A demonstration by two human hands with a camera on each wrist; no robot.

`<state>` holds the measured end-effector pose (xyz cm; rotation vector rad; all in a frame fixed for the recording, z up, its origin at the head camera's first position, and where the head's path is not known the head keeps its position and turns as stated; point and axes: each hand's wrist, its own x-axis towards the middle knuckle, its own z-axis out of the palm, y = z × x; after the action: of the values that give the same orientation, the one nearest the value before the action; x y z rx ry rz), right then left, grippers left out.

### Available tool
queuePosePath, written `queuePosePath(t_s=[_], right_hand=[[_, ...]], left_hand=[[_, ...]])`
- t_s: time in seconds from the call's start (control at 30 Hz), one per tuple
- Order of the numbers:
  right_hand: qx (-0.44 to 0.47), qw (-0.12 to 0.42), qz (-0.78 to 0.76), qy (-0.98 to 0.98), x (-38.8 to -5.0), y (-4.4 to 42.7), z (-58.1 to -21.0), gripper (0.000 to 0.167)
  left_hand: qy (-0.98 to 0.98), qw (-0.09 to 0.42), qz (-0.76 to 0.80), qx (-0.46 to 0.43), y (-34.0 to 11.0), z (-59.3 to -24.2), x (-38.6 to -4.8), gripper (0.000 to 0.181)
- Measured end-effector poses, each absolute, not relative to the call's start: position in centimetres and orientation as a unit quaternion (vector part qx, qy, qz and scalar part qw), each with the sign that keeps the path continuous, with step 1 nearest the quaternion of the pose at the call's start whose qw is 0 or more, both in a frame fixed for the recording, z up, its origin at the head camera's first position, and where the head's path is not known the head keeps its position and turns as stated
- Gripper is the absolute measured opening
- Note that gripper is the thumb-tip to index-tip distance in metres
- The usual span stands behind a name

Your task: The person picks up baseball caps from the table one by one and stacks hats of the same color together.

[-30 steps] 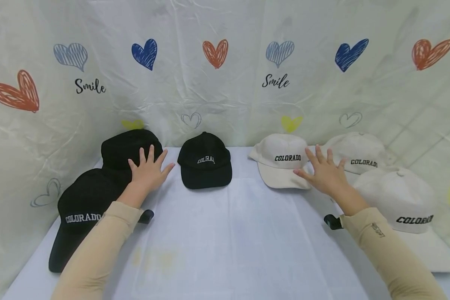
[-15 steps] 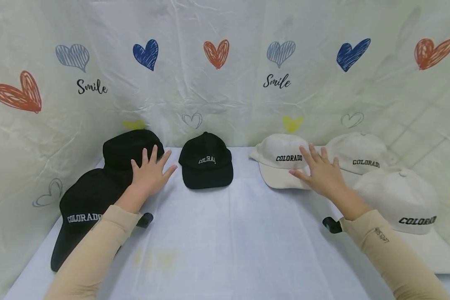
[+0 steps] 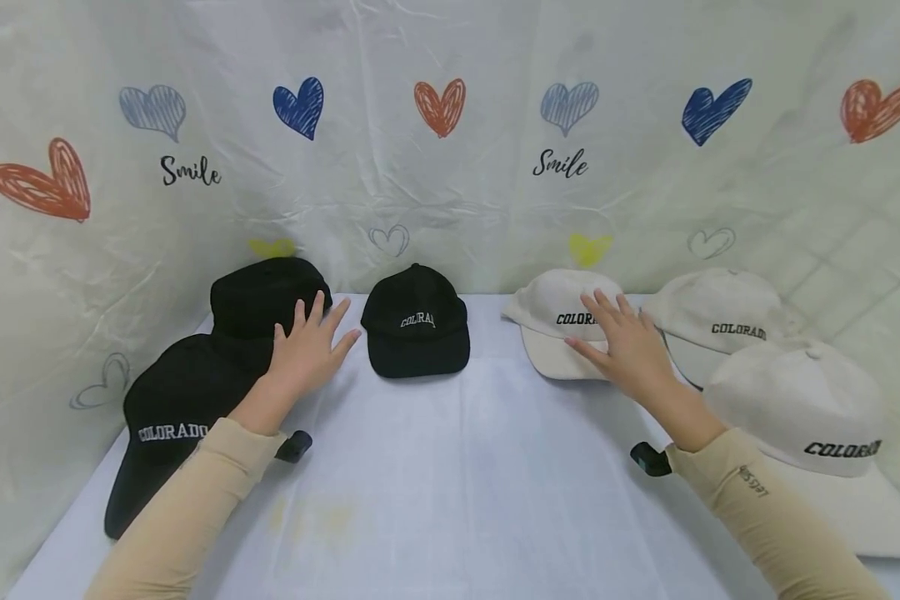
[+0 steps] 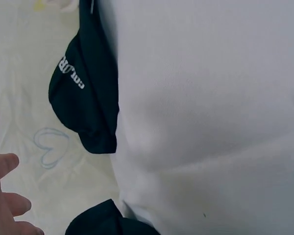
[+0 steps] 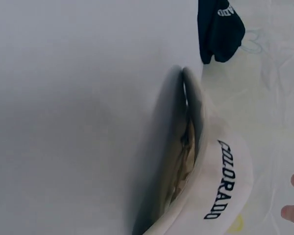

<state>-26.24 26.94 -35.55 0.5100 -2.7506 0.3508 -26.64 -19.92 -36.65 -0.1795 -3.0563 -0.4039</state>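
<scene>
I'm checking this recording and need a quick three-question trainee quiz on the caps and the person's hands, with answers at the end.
1. How many white baseball caps show in the head view?

2. Which way does the brim of the black baseball cap nearest the middle of the head view point?
a) Toward the backdrop
b) Toward the camera
c) Straight up

3. True or false: the right grip is squeezing a brim.

Key:
1. Three.
2. b.
3. False; the right grip holds nothing.
</scene>
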Motion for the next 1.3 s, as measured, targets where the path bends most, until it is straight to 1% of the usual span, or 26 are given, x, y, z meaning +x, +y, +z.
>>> queuePosePath(t_s=[0.07, 0.17, 0.5, 0.67, 0.9, 1.13, 1.3], right_hand=[[0.187, 0.177, 0.138, -0.956, -26.2, 26.5, -35.6, 0.073], [0.196, 0.187, 0.15, -0.951, -26.3, 25.7, -35.7, 0.069], [0.196, 0.152, 0.2, -0.948, -26.2, 23.0, -36.2, 0.059], [0.205, 0.156, 0.218, -0.941, -26.4, 21.8, -36.4, 0.054], [0.221, 0.161, 0.256, -0.927, -26.9, 20.4, -36.5, 0.049], [0.228, 0.155, 0.299, -0.914, -27.6, 19.3, -36.5, 0.043], [0.235, 0.141, 0.332, -0.902, -28.2, 18.2, -36.6, 0.04]], left_hand=[[-0.989, 0.024, -0.134, -0.061, -19.8, -36.4, -26.5, 0.069], [-0.988, 0.023, -0.141, -0.065, -19.7, -36.3, -26.4, 0.069], [-0.979, 0.048, -0.18, -0.077, -19.7, -36.4, -26.3, 0.068], [-0.966, 0.063, -0.238, -0.079, -19.8, -36.0, -26.3, 0.066], [-0.946, 0.088, -0.302, -0.078, -19.5, -35.7, -26.5, 0.056], [-0.921, 0.113, -0.366, -0.069, -19.3, -35.9, -27.3, 0.047], [-0.898, 0.113, -0.423, -0.053, -19.6, -36.6, -28.1, 0.041]])
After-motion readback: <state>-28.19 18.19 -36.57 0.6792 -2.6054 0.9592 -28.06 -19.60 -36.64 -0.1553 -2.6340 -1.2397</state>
